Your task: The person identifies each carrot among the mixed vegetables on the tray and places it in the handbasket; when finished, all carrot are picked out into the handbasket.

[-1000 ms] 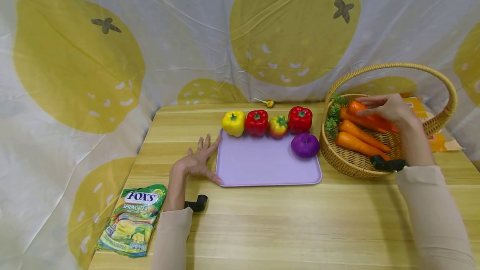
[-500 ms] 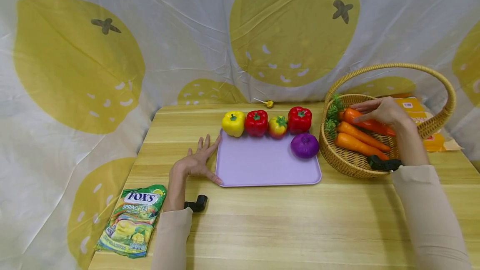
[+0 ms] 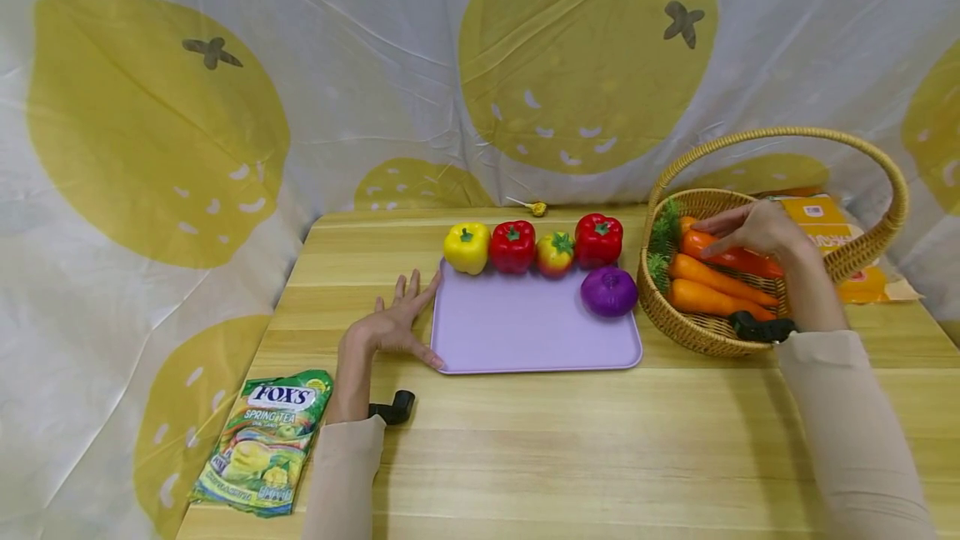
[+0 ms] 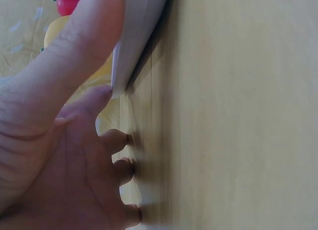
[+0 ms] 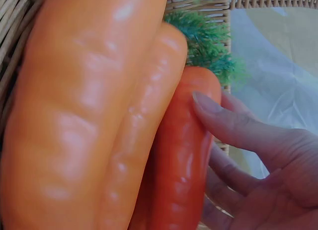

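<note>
My right hand (image 3: 763, 232) pinches a reddish-orange carrot (image 3: 731, 257) inside the wicker basket (image 3: 675, 327). In the right wrist view, the thumb lies on one side of this carrot (image 5: 181, 155) and the fingers on the other. Beside it lie orange carrots (image 3: 712, 298), their green tops (image 3: 662, 236) at the basket's left wall. My left hand (image 3: 390, 325) has its fingers spread at the left edge of the lilac tray (image 3: 510, 348); the left wrist view shows thumb and index finger (image 4: 92, 103) touching the tray's rim.
Along the tray's far side stand a yellow pepper (image 3: 467, 248), two red peppers (image 3: 513, 247) and a yellow-red fruit (image 3: 556, 254). A purple onion (image 3: 609, 292) sits at the tray's right. A candy bag (image 3: 262, 444), lollipop (image 3: 537, 208) and orange packet (image 3: 821, 227) lie around.
My right hand has moved left and down, lowering the reddish carrot among the other carrots in the basket. The left hand and the tray stay in place.
</note>
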The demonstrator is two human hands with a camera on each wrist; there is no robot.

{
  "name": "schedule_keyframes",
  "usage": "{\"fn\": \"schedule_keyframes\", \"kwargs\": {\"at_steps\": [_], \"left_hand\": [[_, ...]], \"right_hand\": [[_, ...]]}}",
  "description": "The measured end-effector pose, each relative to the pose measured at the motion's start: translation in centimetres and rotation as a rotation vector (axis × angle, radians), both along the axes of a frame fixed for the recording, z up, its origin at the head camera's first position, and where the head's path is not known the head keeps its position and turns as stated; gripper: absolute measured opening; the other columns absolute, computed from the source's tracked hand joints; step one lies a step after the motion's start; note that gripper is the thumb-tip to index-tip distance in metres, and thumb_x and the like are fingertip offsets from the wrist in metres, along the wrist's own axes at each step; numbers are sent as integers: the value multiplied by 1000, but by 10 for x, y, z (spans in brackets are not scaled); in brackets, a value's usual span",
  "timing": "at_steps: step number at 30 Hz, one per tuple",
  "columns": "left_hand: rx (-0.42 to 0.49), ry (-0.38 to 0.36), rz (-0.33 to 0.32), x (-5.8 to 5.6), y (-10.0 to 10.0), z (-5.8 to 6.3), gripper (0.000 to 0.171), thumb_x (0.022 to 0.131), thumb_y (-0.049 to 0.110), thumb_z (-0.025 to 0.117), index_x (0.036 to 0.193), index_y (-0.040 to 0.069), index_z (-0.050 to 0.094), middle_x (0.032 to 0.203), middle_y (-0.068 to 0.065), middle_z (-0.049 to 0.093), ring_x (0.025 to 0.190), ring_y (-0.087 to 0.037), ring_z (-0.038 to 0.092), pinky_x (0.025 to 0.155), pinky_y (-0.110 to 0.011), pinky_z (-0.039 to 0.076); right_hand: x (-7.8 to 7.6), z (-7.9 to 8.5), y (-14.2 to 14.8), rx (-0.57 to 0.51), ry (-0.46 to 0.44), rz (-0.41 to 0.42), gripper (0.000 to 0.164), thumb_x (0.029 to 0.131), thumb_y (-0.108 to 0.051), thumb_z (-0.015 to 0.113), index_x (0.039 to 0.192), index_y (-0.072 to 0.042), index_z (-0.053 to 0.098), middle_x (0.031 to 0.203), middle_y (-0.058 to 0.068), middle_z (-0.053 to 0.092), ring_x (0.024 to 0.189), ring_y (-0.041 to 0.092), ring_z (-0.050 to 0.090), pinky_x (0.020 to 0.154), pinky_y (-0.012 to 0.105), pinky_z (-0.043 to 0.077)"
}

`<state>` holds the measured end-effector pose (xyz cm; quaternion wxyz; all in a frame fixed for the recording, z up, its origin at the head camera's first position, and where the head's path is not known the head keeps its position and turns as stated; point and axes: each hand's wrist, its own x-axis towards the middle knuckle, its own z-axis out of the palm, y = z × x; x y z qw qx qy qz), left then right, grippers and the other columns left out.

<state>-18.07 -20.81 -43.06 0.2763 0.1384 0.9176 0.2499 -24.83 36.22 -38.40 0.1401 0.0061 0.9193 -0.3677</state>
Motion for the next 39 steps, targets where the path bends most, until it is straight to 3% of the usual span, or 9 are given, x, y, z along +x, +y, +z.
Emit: {"fn": "schedule_keyframes", "kwargs": {"at_steps": [3,9,13,16,21,25,30,34,39], "left_hand": [[2,-1,0,0,0,0,147,65,50,96,167,25,-8,171,-21,-25,157,-44,-26,119,-77,-15],[5,-1,0,0,0,0,148,65,50,96,167,26,-8,170,-21,-25,157,-44,-26,119,-77,-15],[4,-2,1,0,-1,0,147,65,49,96,167,26,-8,170,-21,-25,157,-44,-26,119,-77,-15],[1,1,2,0,-1,0,148,65,49,96,167,26,-8,170,-21,-25,157,-44,-26,119,-77,-15],[-1,2,1,0,0,0,148,65,49,97,167,26,-8,170,-21,-25,157,-43,-26,119,-77,-15],[-6,2,3,0,0,1,148,65,49,97,167,26,-7,171,-20,-24,158,-43,-25,119,-76,-15],[-4,-2,7,1,0,1,147,65,49,96,167,26,-7,171,-20,-24,158,-43,-25,120,-76,-15],[-8,-7,5,1,0,0,147,66,49,96,167,26,-8,171,-20,-25,157,-43,-26,120,-75,-15],[-6,-2,1,1,0,0,147,66,49,96,167,26,-8,171,-20,-24,157,-43,-26,120,-76,-15]], "right_hand": [[0,-1,-2,30,10,6,54,76,-29,93,124,-10,77,102,-17,80,96,-14,56,99,27,47],[1,-6,-2,-5,-54,79,53,81,-21,90,127,0,72,107,-5,81,110,6,65,113,54,43],[-1,-8,-2,8,-63,93,52,82,-22,89,126,1,73,106,-3,82,96,-9,61,99,25,52],[-2,-10,-1,20,-70,97,50,83,-22,89,125,0,73,106,-2,82,96,-11,58,81,7,44],[-2,-11,0,30,-72,110,47,85,-21,87,125,0,73,109,1,81,123,28,64,91,20,52],[0,-11,0,27,-78,105,51,84,-24,87,127,0,72,113,1,80,136,40,53,89,18,52],[1,-12,0,11,-91,102,55,84,-27,88,130,-2,71,113,1,80,136,37,52,79,7,46],[0,-14,2,-1,-101,98,55,84,-28,88,130,-3,71,112,-1,80,113,8,64,78,10,50],[0,-16,4,-44,-117,89,57,84,-28,88,132,-3,69,112,-6,80,92,-20,54,79,11,52]]}}
